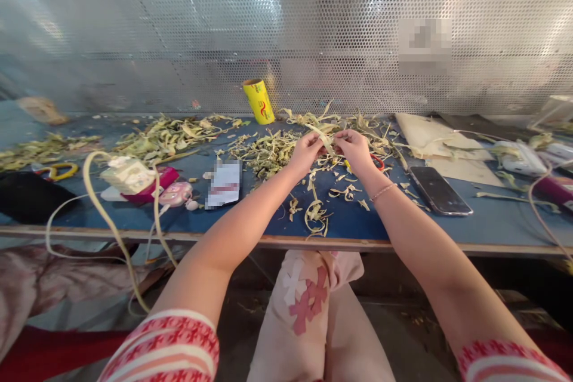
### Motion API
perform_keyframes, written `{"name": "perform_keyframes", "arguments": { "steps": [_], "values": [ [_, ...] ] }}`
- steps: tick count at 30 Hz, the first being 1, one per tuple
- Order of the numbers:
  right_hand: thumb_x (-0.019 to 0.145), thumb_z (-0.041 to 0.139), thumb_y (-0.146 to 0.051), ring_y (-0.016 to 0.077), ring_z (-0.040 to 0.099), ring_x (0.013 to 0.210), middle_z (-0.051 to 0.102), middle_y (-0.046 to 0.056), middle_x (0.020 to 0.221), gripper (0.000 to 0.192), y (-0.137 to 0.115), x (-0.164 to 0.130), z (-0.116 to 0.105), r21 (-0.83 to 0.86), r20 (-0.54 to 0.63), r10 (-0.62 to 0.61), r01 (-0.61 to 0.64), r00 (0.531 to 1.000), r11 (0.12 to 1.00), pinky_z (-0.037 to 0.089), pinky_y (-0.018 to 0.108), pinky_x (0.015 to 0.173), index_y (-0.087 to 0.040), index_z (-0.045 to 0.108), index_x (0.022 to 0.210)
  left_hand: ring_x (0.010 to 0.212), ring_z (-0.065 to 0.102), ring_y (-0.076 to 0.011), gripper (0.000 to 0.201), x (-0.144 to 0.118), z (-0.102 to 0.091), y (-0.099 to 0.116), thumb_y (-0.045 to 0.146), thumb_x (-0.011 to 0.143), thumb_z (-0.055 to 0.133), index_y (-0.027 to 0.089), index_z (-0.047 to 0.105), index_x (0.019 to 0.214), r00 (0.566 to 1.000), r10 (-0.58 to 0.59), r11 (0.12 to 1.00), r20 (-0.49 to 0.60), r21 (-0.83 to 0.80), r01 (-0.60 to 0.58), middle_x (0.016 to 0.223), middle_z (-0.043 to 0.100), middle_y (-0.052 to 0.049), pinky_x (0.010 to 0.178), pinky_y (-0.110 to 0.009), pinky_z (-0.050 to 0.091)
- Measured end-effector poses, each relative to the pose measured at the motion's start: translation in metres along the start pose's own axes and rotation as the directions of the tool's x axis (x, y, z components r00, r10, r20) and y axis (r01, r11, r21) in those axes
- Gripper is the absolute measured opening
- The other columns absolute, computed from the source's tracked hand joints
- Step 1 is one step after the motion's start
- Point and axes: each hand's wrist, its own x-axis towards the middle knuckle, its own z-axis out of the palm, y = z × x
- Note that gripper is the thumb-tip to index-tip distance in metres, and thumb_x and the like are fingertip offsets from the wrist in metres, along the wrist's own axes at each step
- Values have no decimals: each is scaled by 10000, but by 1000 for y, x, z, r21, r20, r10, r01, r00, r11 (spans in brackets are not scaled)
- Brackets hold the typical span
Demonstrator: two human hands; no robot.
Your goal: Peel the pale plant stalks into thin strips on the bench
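Over a heap of dried greenish plant strips (268,152), my left hand (308,152) and my right hand (354,150) are close together. Both have their fingers pinched on a pale dried leaf strip (326,141), which stretches between them and sticks up past the left fingertips. Below the hands, loose scraps and a curled strip (316,218) lie on the blue tabletop. A red-orange loop (378,162), perhaps a scissor handle, shows partly behind my right wrist.
A yellow cardboard tube (258,101) stands tilted by the perforated metal wall (304,30). One phone (441,191) lies at right, another (224,184) at left. Left of that are a charger with cables (129,176) and yellow-handled scissors (62,171). Cardboard (430,137) lies back right.
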Motion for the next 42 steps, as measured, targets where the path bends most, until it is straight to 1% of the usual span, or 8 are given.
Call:
{"name": "perform_keyframes", "arguments": {
  "steps": [7,11,16,21,27,32,37,42],
  "values": [
    [801,547,-288,114,545,547,635,16,655,180,-2,-1,1,71,100,243,-250,965,966,428,246,522,-180,602,669,635,572,-81,160,2,-2,-4,296,735,722,169,624,742,997,70,997,34,39,-72,661,630,17,697,-227,486],
    [794,527,-249,108,563,580,649,18,697,143,-4,0,1,128,99,259,-271,961,954,436,232,543,-176,649,779,631,567,-80,171,2,-1,-5,306,733,721,164,627,748,994,84,995,63,46,-87,662,629,15,675,-221,484],
    [770,514,-246,93,521,603,647,10,761,192,0,5,-5,44,-12,113,-112,994,993,435,232,585,-169,686,802,628,566,-76,168,1,-1,-4,305,761,689,155,617,738,998,44,998,54,47,-47,659,623,14,674,-222,487],
    [752,520,-219,135,565,711,657,20,771,185,0,10,-12,-55,-58,-73,70,996,996,465,287,703,-164,687,810,575,556,-73,159,-2,0,1,258,756,693,146,592,707,998,-3,1000,67,30,1,626,595,22,639,-230,490],
    [768,555,-176,166,605,801,666,24,854,203,-8,4,-17,-342,-76,-396,349,915,873,471,383,849,-210,628,954,516,564,-66,126,-9,5,9,182,776,661,131,561,718,970,-207,978,129,50,202,584,581,25,591,-216,487],
    [785,585,-169,176,607,870,672,19,882,467,-7,1,-15,-288,-20,-503,477,864,831,483,384,850,-260,505,1236,515,560,-45,134,-11,5,12,184,779,663,130,543,752,960,-235,972,149,35,232,601,583,38,596,-195,488],
    [853,518,-254,171,609,830,674,38,927,184,-6,2,-10,-187,101,-464,475,880,860,497,343,751,-230,652,976,517,559,-43,147,-10,3,12,200,773,676,132,546,775,962,-214,976,170,2,216,609,585,38,589,-192,485],
    [858,539,-319,186,591,844,653,54,852,186,-12,-3,-10,-209,185,-526,556,830,804,478,354,786,-200,672,806,504,557,-42,188,-9,2,11,211,740,710,134,543,778,962,-212,975,171,-29,220,593,582,48,579,-192,488]
  ]
}}
